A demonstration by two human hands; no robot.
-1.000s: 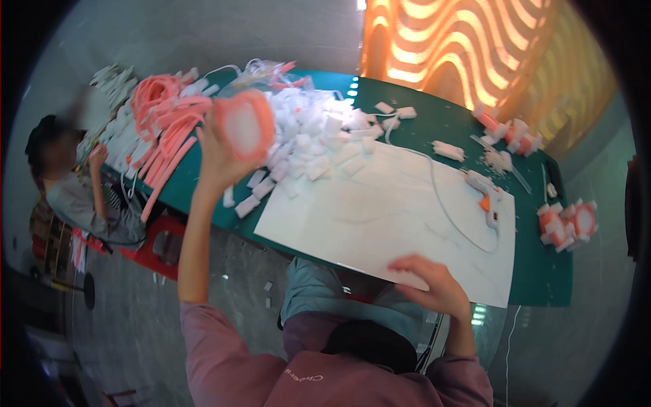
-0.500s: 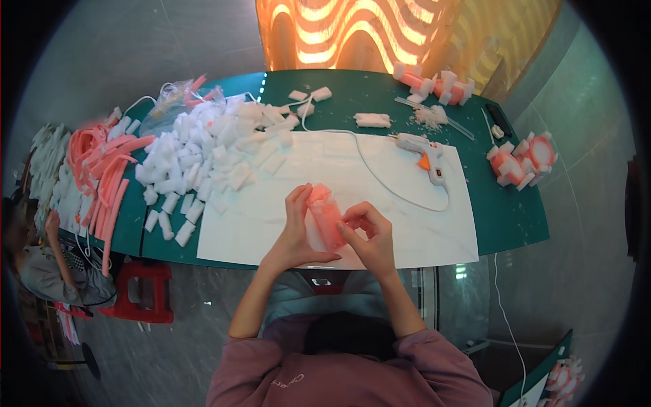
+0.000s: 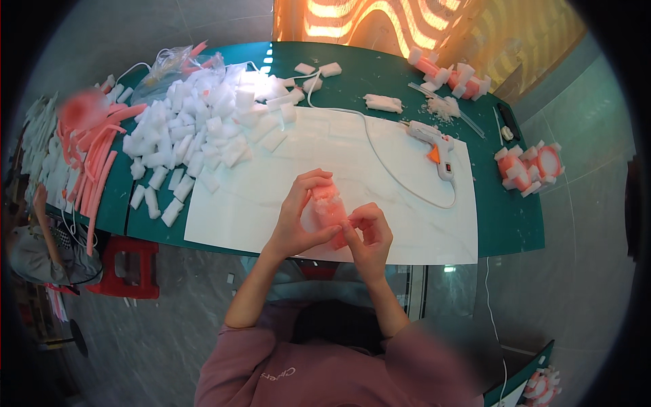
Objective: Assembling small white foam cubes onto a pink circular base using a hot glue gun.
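Over the front of the white board, a pink foam piece [image 3: 329, 210] with a ragged upper part is held between both hands. My left hand [image 3: 296, 220] curves round its left side, fingers at the top and thumb low across it. My right hand [image 3: 369, 237] pinches its lower right edge between thumb and fingers. The underside of the piece is hidden. Beyond my right hand lies a white hot glue gun [image 3: 432, 141] with an orange trigger, its cord looping over the board.
A big heap of white foam pieces [image 3: 183, 129] covers the left, beside long pink foam strips [image 3: 102, 163]. Pink-and-white foam assemblies [image 3: 529, 168] sit at the right edge and far right. Clear glue sticks [image 3: 468, 122] lie near them. Another person's arm [image 3: 44, 217] shows at far left.
My left thumb has come up across the lower part of the pink foam piece, close to my right thumb. The whole view has shifted slightly.
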